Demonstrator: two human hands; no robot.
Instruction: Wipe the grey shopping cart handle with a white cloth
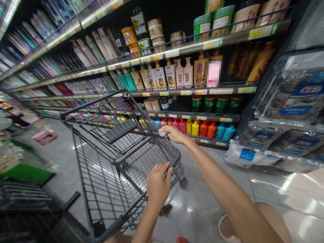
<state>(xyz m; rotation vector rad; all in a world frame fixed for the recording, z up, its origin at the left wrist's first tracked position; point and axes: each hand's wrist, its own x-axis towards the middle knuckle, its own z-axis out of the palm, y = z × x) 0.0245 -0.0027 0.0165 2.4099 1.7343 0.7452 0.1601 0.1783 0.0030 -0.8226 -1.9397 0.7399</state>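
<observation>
Cart (121,131) on floor beside shelves (174,53), left hand (158,184) clamped on its near corner, right hand (174,134) closed on a white wad (163,134) by the side rail; lopsided pressure could swivel the casters (182,182), knocking cart into shelving.

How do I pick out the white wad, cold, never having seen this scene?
Start at the dark wire shopping cart in front of the shelves. The left hand grips its rim; farther forward, the right hand is at the cart's shelf side. The wad is in that hand: small, crumpled and white, unlike the dark cart beside it.
</observation>
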